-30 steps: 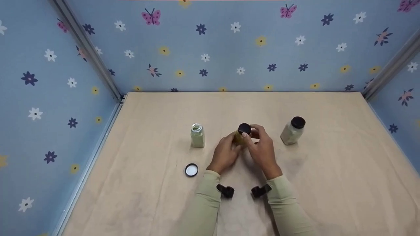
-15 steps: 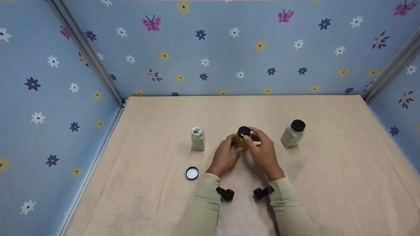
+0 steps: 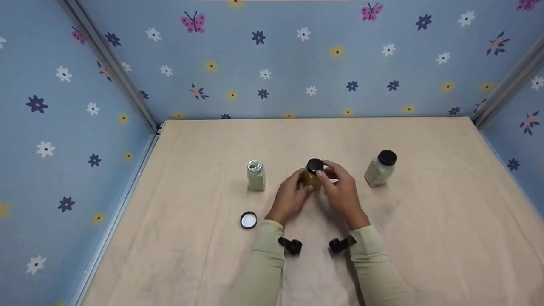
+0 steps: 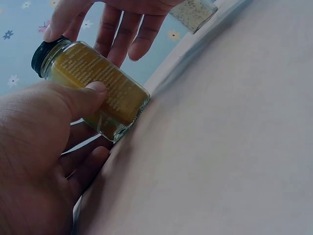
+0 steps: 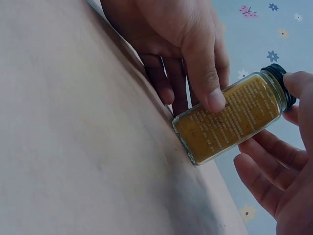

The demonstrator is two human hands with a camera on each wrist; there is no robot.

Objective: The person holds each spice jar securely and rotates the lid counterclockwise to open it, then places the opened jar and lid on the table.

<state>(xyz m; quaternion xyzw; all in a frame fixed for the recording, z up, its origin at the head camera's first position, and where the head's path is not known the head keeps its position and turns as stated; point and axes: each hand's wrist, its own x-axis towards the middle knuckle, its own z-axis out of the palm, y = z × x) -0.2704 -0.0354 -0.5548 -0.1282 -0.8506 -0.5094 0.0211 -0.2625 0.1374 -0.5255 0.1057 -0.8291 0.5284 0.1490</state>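
Observation:
Between my hands stands a square glass spice jar (image 5: pixel 230 120) of yellow-brown powder, with white printing on its side and a black lid (image 3: pixel 315 165). My left hand (image 3: pixel 290 197) grips the jar's body, its thumb across the printed face in both wrist views. With thumb and finger my right hand (image 3: pixel 341 193) pinches the black lid at the top, the other fingers spread beside the glass. The lid sits on the jar's neck. In the left wrist view the jar's base (image 4: pixel 129 122) is at the table surface.
An uncapped glass jar (image 3: pixel 256 176) of pale green contents stands to the left. Nearer lies a loose black lid (image 3: pixel 248 220), white inside up. At right stands a black-lidded jar (image 3: pixel 379 170) of pale contents. Patterned blue walls (image 3: pixel 297 63) bound the cloth-covered table (image 3: pixel 170 212).
The head view tilts slightly down and back up. My right thumb has shifted round the lid's near edge toward the right, while the left hand keeps its grip on the jar.

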